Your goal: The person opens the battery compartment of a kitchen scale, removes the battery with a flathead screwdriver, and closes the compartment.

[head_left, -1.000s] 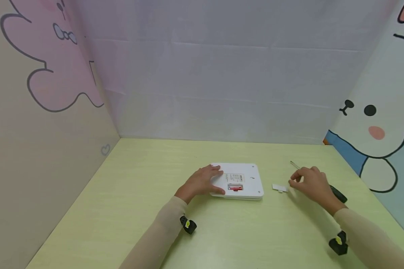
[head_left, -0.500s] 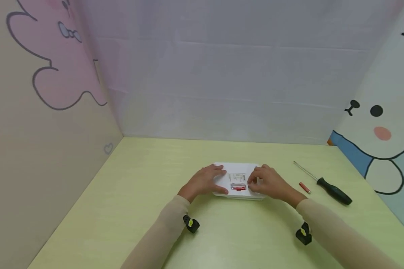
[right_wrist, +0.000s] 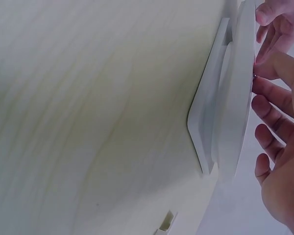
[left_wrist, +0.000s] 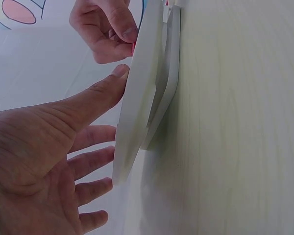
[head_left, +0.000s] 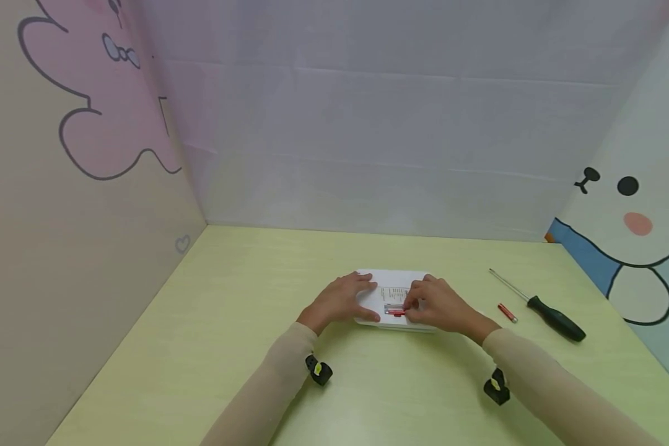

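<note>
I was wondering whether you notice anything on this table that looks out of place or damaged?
Nothing looks spilled or broken. One red battery lies loose beside the screwdriver; it seems out of place because it sits apart from the open compartment in the white device.

The right hand (head_left: 437, 305) partly hides the white device (head_left: 393, 280), whose label print (head_left: 393, 294) is illegible.

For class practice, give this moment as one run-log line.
left hand: on white device | right hand: pinches red item at compartment | table: red battery, screwdriver
</note>
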The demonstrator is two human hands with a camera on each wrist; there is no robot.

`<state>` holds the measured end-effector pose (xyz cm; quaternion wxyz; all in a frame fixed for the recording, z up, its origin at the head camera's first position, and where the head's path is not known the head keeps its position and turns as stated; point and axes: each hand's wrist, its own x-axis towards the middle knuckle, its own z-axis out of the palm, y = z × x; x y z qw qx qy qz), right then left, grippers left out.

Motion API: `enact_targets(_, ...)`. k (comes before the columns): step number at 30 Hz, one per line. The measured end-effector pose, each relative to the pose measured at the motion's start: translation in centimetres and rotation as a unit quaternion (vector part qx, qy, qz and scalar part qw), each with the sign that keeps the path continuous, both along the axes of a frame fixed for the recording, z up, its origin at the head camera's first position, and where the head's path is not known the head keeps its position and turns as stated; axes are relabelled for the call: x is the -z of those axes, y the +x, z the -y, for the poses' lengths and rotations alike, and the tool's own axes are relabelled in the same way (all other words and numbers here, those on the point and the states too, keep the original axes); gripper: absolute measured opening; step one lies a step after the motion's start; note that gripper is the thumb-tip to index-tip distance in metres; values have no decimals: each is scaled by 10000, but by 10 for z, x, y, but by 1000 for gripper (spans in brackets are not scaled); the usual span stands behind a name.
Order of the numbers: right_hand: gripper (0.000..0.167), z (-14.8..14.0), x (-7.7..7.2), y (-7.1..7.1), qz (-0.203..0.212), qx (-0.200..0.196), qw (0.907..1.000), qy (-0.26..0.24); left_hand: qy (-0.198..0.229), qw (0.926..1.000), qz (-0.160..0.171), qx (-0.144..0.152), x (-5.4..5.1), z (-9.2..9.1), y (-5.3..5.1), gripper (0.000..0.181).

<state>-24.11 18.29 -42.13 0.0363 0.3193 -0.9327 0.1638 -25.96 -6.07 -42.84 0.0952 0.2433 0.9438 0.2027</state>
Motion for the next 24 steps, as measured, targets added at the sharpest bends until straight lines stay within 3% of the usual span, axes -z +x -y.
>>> enact_targets(6,5,1,0,0,14,-98,9999,-65,-21,10000,-19,19,0,0,-1,82)
enact_targets(14,4,1,-1,2,131,61,9996,-225,-10,10000,3,12,-1,0,0,82)
enact_targets(24,7,-13,-7,5,452,676,9945,-666,-35,10000,-19,49,-2,0,1,81)
